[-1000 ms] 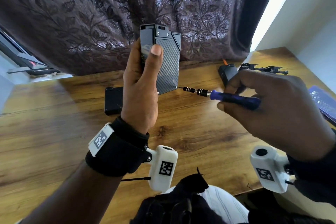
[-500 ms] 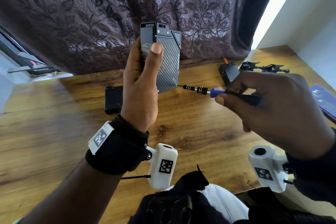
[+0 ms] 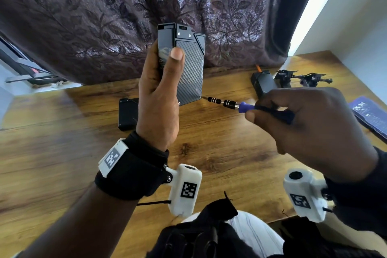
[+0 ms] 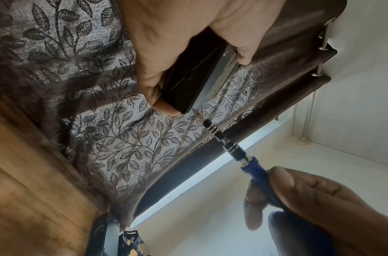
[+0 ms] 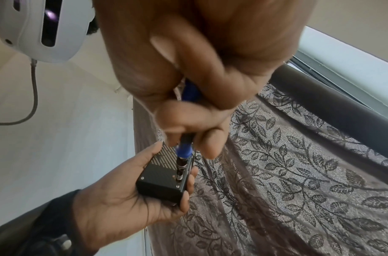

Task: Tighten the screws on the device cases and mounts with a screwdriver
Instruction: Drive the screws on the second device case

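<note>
My left hand [image 3: 159, 90] grips a black ribbed device case [image 3: 189, 73] upright above the wooden table [image 3: 62, 153], thumb lying along its front. My right hand [image 3: 310, 119] pinches the blue handle of a small screwdriver [image 3: 230, 103]. The bit tip sits at the case's lower right corner screw. In the left wrist view the screwdriver [image 4: 223, 140] tip meets the corner of the case [image 4: 188, 81]. In the right wrist view the screwdriver [image 5: 183, 155] points down onto the case [image 5: 162, 180] held in the left hand [image 5: 123, 199].
A second black case [image 3: 127, 114] lies flat on the table behind my left hand. Another black case [image 3: 263, 84] and black mounts [image 3: 301, 77] lie at the back right. A dark blue box [image 3: 370, 113] sits at the right edge. A leaf-patterned curtain [image 3: 104, 16] hangs behind.
The screwdriver tip has moved left until it touches the case's lower right corner screw. My right fingers have shifted along the handle. The case stays in place.
</note>
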A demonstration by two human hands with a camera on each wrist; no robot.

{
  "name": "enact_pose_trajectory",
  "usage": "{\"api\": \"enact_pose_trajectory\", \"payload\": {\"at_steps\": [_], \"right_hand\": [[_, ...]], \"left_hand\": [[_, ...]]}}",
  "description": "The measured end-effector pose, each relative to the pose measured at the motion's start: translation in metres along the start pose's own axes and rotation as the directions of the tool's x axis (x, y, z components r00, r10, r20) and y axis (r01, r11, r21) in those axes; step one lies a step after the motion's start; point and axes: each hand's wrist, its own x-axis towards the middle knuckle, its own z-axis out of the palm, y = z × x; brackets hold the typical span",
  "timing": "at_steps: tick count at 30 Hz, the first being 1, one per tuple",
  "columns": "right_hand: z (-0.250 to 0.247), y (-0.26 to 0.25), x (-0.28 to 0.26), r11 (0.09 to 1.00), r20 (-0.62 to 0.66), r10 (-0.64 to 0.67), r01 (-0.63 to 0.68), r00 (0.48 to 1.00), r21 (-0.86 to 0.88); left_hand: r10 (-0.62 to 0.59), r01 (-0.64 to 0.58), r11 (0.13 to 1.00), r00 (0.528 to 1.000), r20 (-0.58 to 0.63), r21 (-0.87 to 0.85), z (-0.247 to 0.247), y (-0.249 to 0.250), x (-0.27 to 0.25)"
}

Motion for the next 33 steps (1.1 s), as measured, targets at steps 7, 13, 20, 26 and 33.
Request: {"api": "enact_pose_trajectory", "payload": {"at_steps": [7, 13, 20, 26, 33], "right_hand": [[0.008, 0.005, 0.001, 0.999, 0.061, 0.051, -0.051, 0.997, -0.001], [0.002, 0.003, 0.002, 1.0, -0.035, -0.018, 0.018, 0.999, -0.005], [0.001, 0.008, 0.002, 0.999, 0.033, 0.012, -0.011, 0.999, -0.039], [0.003, 0.007, 0.0, 1.0, -0.024, -0.012, 0.011, 1.0, -0.025], [0.006, 0.009, 0.0, 1.0, 0.015, 0.011, -0.011, 1.0, 0.004]], "left_hand": [[0.001, -0.001, 1.0, 1.0, 0.007, -0.01, -0.002, 0.001, 0.003], [-0.017, 0.017, 1.0, 1.0, 0.012, 0.004, 0.001, -0.003, -0.004], [-0.036, 0.036, 0.999, 0.999, -0.002, -0.017, 0.002, -0.003, -0.006], [-0.047, 0.047, 0.999, 0.999, -0.025, -0.021, 0.003, -0.002, -0.005], [-0.01, 0.009, 1.0, 1.0, -0.021, -0.012, 0.002, 0.002, -0.002]]}}
